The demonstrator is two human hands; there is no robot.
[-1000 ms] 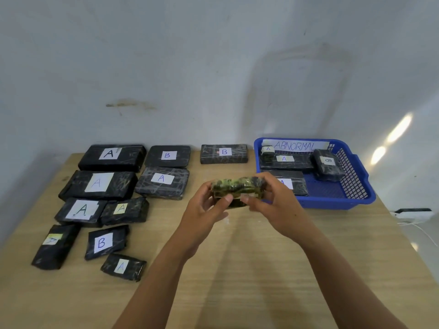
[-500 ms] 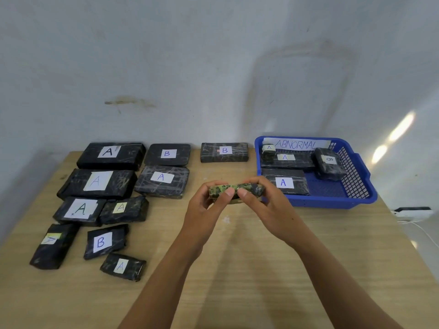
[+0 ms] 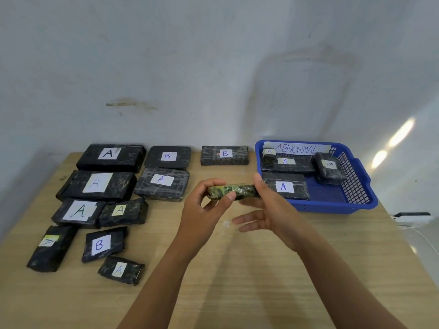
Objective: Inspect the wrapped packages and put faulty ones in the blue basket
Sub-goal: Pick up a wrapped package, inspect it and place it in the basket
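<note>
Held package: you hold a small greenish package (image 3: 231, 191) up over the middle of the wooden table (image 3: 261, 281), edge toward you.
Left hand: your left hand (image 3: 202, 210) pinches its left end, thumb in front, fingers curled round the back.
Right hand: your right hand (image 3: 268, 210) touches the right end with the thumb side; the other fingers are spread loose below, so I cannot tell how firmly it grips.
Blue basket: the blue basket (image 3: 356, 205) sits at the back right of the table, just past your right hand, with a white sign reading ABNORMAL (image 3: 297, 148) on its far wall.
In the basket: four black packages lie inside; the near one marked A (image 3: 283, 187) is partly hidden behind your right thumb.
Left side: ten black packages with A or B labels lie in rows on the table, well apart from your hands; the closest is the one marked A (image 3: 162, 184) beside your left hand.
Back middle: one package marked B (image 3: 224, 155) lies alone next to the basket.
Far right: a white cable (image 3: 418, 233) hangs off the table edge.
</note>
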